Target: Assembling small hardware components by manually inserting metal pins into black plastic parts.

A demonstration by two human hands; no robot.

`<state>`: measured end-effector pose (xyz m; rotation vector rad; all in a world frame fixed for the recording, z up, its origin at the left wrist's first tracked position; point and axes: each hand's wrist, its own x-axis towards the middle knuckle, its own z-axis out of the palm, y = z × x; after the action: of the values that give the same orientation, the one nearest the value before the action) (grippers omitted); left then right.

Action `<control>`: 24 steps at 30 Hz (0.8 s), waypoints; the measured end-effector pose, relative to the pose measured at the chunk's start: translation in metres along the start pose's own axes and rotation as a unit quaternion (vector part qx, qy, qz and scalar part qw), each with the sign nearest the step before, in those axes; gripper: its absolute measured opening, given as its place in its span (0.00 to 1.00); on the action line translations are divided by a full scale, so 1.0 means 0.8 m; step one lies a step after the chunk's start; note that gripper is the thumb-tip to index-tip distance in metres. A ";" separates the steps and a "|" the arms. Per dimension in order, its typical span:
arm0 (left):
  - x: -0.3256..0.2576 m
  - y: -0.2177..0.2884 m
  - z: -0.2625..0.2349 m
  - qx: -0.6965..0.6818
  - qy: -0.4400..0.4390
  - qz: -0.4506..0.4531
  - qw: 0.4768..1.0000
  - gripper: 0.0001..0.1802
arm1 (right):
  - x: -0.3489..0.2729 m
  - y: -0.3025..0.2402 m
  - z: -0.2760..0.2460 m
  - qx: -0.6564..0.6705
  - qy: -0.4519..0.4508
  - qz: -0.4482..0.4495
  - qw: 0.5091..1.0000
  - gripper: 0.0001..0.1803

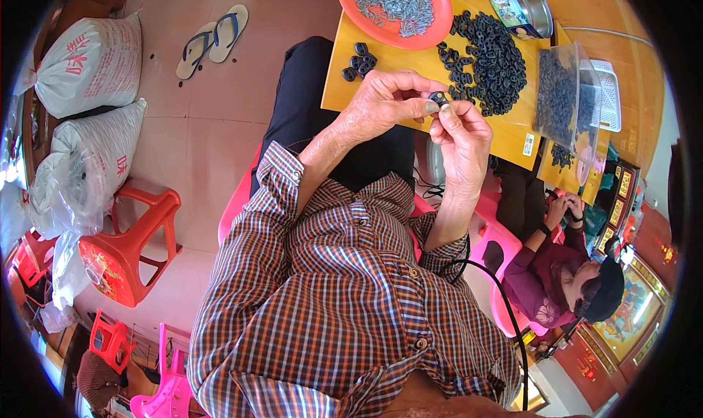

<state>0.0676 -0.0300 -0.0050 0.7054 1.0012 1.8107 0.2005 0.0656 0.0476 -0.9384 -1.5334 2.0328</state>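
Over the table's near edge, my left hand (387, 105) and my right hand (466, 138) meet, thumbs and fingers pinched on one small round black part (438, 96). The fingertips hide much of it. Just beyond my hands lies a large pile of small black ring-like parts (496, 65). A small cluster of rounder black pieces (360, 61) sits to the left. A red plate (433, 31) at the far side holds many small grey metal pieces, perhaps screws.
A clear plastic box (586, 99) of black parts stands on the wooden table (410, 58) at right, beside a white basket (608, 88) and a round tin (540, 12). Another person (549, 271) sits at right. White sacks (91, 63), a red stool (121, 260) and sandals (223, 37) are at left.
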 end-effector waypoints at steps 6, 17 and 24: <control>-0.001 0.007 0.001 -0.023 -0.018 -0.012 1.000 0.14 | -0.003 -0.005 0.000 -0.023 -0.010 0.001 1.000 0.06; -0.002 0.005 0.004 -0.040 -0.018 -0.004 0.999 0.13 | 0.003 -0.004 -0.008 -0.006 -0.029 0.033 0.999 0.07; 0.000 0.001 0.006 0.004 -0.008 -0.005 1.000 0.14 | 0.005 -0.001 -0.008 -0.015 -0.005 0.046 0.999 0.07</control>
<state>0.0710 -0.0284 -0.0016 0.7167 0.9998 1.7919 0.2023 0.0730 0.0465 -1.0307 -1.5570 2.0849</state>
